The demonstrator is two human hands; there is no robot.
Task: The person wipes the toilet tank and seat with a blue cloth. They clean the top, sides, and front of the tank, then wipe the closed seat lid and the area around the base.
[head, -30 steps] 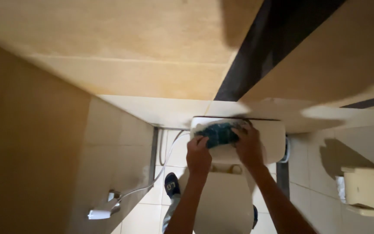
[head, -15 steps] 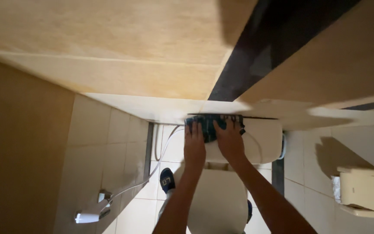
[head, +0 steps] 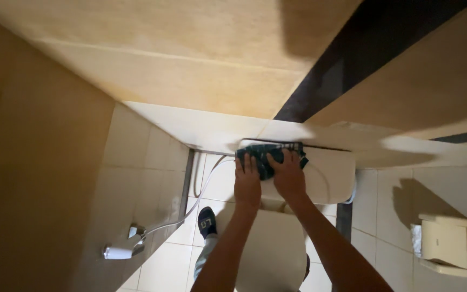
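A dark blue-green cloth (head: 270, 156) lies bunched on the lid of a white toilet tank (head: 328, 176), near the lid's left rear corner. My left hand (head: 247, 184) presses on the cloth's left part with fingers spread flat. Beside it, my right hand (head: 288, 176) presses on the cloth's right part. Both forearms reach up from the bottom of the head view, over the closed toilet lid (head: 271, 254).
A white hand sprayer (head: 120, 250) hangs on the left tiled wall, with its hose (head: 204, 189) running toward the tank. A toilet paper holder (head: 445, 243) sits on the right wall. My foot in a dark slipper (head: 206, 221) stands on the floor left of the bowl.
Both hands have slid the cloth leftward and toward the back edge of the tank lid. The camera view has shifted slightly.
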